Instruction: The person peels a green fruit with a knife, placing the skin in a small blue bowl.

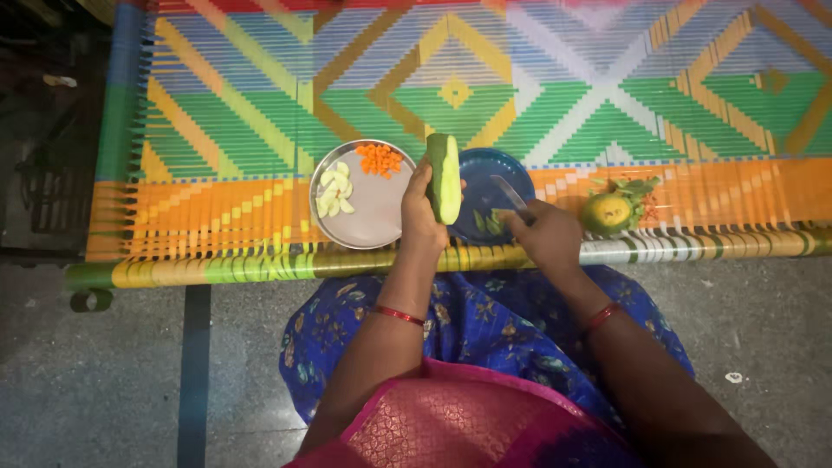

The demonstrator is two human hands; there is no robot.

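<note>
Peeling step in hand: left hand (422, 221) grasps the half-peeled cucumber (445, 178) upright above the blue plate (494, 169) — right hand (548, 236) clenches the knife (510, 194) (blade low). Next stroke calls for rotating an unpeeled side bladeward.

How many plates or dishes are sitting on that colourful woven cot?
2. A steel plate with carrot pieces and pale slices lies by the left hand; a blue plate lies beside it, partly behind the cucumber.
</note>
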